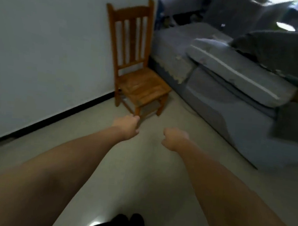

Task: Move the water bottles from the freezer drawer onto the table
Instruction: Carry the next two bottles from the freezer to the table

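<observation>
Left hand (127, 129), right hand (174, 139): centre frame, fingers curled under, holding nothing. Brown slatted wooden chair (137, 71) above centre. Water bottles, freezer drawer, table: not visible; progress undeterminable.

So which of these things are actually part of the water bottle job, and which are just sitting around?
Part of the job:
- left hand, curled, holding nothing
- right hand, curled, holding nothing
- no bottles, freezer or table in view

Just sitting around:
- wooden chair by the wall
- grey sofa
- its cushions
</observation>
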`<action>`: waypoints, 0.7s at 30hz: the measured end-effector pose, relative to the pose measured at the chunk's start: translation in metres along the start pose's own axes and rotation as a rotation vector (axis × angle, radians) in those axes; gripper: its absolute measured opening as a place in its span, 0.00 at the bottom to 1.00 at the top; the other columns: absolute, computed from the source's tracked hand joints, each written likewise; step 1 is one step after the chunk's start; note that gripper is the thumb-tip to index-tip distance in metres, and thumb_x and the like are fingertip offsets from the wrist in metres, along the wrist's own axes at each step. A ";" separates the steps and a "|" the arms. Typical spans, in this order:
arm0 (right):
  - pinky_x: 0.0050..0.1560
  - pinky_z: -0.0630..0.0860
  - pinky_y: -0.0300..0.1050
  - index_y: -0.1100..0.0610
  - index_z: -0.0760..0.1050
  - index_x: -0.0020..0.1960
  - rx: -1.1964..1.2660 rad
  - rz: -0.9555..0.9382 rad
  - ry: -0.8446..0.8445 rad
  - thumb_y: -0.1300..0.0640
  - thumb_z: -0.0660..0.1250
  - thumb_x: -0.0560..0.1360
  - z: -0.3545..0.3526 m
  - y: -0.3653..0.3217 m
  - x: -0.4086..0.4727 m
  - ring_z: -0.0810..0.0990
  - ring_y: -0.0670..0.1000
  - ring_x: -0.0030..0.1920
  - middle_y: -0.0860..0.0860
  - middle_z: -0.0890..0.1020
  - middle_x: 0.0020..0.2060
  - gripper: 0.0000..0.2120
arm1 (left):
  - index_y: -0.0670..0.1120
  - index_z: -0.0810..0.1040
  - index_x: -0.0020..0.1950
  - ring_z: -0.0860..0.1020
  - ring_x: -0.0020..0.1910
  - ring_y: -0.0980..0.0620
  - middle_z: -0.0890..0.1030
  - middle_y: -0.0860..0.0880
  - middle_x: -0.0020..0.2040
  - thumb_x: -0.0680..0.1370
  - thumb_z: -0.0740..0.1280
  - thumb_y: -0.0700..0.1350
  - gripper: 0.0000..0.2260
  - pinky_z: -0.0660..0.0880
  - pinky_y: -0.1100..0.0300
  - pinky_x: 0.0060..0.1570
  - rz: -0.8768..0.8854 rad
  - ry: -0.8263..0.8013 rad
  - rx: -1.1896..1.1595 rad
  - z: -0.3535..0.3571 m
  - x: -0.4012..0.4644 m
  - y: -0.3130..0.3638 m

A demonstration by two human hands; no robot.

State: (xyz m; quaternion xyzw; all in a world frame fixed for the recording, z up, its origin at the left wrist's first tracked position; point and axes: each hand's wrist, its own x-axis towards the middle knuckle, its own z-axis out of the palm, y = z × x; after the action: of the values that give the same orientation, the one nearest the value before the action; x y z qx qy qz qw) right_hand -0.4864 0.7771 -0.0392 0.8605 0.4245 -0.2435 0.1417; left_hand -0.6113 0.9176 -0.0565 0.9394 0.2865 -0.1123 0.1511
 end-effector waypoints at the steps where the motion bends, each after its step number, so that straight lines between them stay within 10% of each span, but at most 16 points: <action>1: 0.66 0.67 0.55 0.56 0.65 0.71 -0.023 -0.060 0.000 0.53 0.56 0.80 -0.006 -0.016 0.007 0.69 0.58 0.69 0.56 0.70 0.69 0.20 | 0.44 0.71 0.63 0.75 0.59 0.41 0.74 0.42 0.61 0.78 0.62 0.50 0.16 0.73 0.51 0.55 -0.066 0.014 -0.019 0.000 -0.010 -0.015; 21: 0.60 0.72 0.51 0.56 0.69 0.67 -0.425 -0.941 0.076 0.54 0.57 0.78 -0.001 -0.404 -0.043 0.73 0.58 0.64 0.56 0.73 0.66 0.19 | 0.46 0.69 0.66 0.73 0.63 0.42 0.73 0.43 0.64 0.79 0.62 0.50 0.18 0.72 0.52 0.55 -0.980 0.235 -0.245 0.024 -0.303 -0.248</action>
State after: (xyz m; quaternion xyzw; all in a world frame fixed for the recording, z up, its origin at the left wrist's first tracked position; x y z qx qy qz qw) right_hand -0.8319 0.9908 -0.0302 0.5369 0.8105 -0.1577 0.1731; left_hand -1.0018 0.9518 -0.0428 0.6766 0.7190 -0.0294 0.1563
